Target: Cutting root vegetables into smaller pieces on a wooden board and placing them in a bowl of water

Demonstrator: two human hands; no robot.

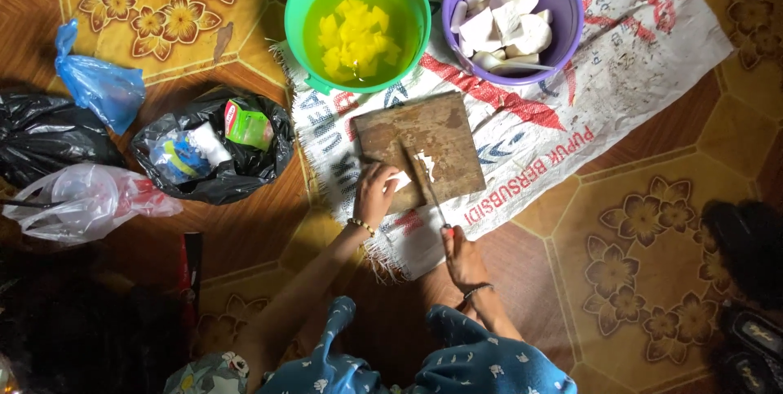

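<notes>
A floor (652, 157) covered in brown and yellow flower-patterned vinyl carries a spread-out white woven sack (571, 108) with red and blue print. On the sack lies a worn wooden cutting board (449, 137), and a person sits low over it, both forearms reaching in from the bottom edge of the view.

The left hand (375, 190) presses down on a white piece of root (401, 180) at the near edge of the board, fingers curled over it. The right hand (463, 255), its grip closed around a red handle, holds a long knife (424, 178) whose blade runs up across the board and meets the white piece beside a few cut white bits (426, 164). Each wrist wears a bracelet.

Beyond the board stand two buckets, touching or nearly so: a green bucket (302, 2) with yellow liquid and yellow chunks (357, 35) soaking in it, and a purple bucket (571, 2) holding large peeled white pieces (506, 19).

Left of the sack sits an open black plastic bag (269, 157) with packets inside, with a blue bag (102, 84), another black bag (49, 141) and a clear bag (81, 198) just beyond it.
</notes>
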